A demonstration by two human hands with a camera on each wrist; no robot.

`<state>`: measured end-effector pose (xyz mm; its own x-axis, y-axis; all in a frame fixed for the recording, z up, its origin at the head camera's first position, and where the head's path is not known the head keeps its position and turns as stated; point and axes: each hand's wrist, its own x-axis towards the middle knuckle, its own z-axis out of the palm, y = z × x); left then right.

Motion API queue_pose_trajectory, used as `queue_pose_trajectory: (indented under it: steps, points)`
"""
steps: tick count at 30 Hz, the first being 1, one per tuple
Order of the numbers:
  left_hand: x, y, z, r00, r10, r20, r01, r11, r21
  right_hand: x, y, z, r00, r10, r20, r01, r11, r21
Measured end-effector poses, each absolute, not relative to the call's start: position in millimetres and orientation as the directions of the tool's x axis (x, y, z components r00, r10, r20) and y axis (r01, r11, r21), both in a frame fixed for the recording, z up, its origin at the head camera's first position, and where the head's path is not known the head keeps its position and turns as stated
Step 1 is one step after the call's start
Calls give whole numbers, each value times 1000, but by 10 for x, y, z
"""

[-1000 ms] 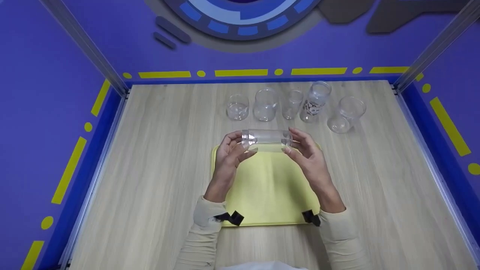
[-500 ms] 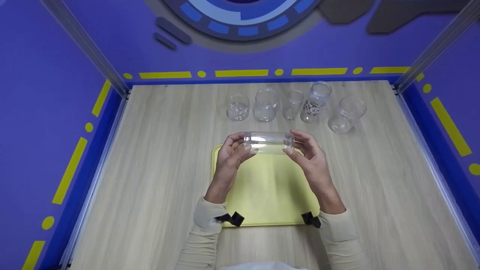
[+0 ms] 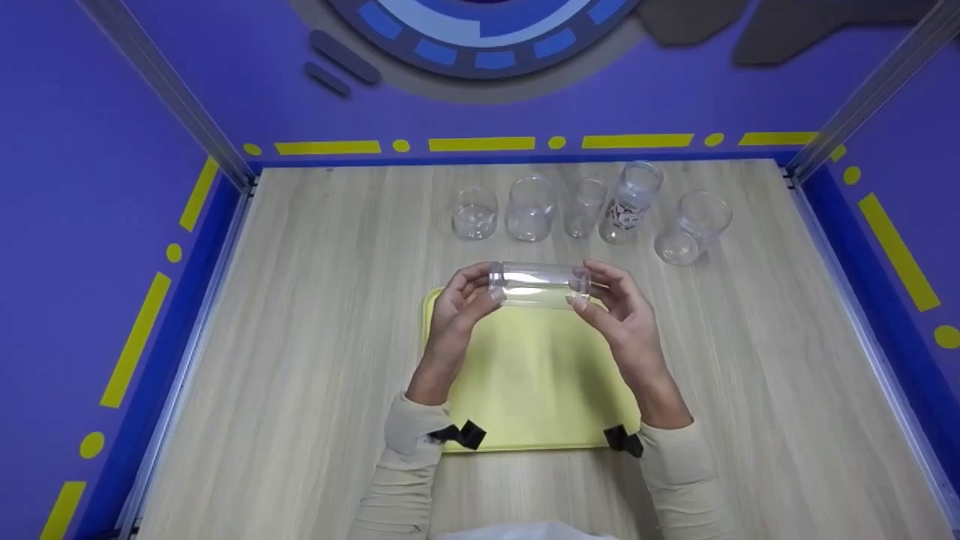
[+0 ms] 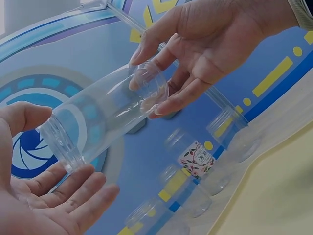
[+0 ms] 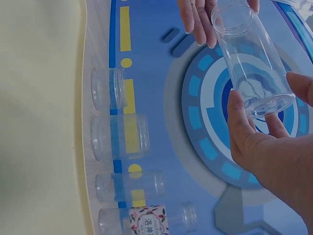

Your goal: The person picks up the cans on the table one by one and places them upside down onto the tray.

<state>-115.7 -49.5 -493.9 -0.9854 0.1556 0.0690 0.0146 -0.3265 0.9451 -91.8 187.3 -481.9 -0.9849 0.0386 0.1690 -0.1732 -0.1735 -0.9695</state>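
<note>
A clear cylindrical jar (image 3: 538, 286) lies on its side in the air over the far edge of a yellow tray-like mat (image 3: 540, 375). My left hand (image 3: 459, 319) holds its threaded mouth end, thumb on the near side and fingers behind. The base end is pinched by the thumb and fingers of my right hand (image 3: 628, 322). No lid covers the mouth in the left wrist view, where the jar (image 4: 105, 115) looks see-through and without contents. Seen from the right wrist, the round base of the jar (image 5: 254, 63) sits between thumb and fingers.
Beyond the mat, clear jars stand in a row: a short one (image 3: 475, 215), a wider one (image 3: 532, 211), a slim one (image 3: 585, 210), a tall one with a floral label (image 3: 630, 206) and a wide one (image 3: 691, 231). Blue-purple panels (image 3: 480, 112) enclose the wooden table (image 3: 322, 300).
Both hands have shifted the jar slightly right and toward me, and the bright reflections along its wall have changed. The grip and the row of jars look the same.
</note>
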Motion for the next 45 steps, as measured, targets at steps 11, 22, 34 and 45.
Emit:
queue_pose_trajectory:
  steps: [11,22,34,45]
  points:
    - [-1177,-528,-4947,-992,54,111,97,-227,969,-901,1892,-4813,-983,42,178,-183,-181,-966]
    - [-1203,-675,-5071,-989,-109,102,76,215,974,-901,1954,-4823,-980,56,192,-199,-158,-967]
    - [-1197,-784,-5263,-974,-176,141,18,563,826,-894,2000,-4842,-984,52,173,-178,-124,-976]
    - [-1216,-934,-5431,-968,-188,167,-5,681,732,-896,2097,-4855,-986,60,155,-159,-70,-985]
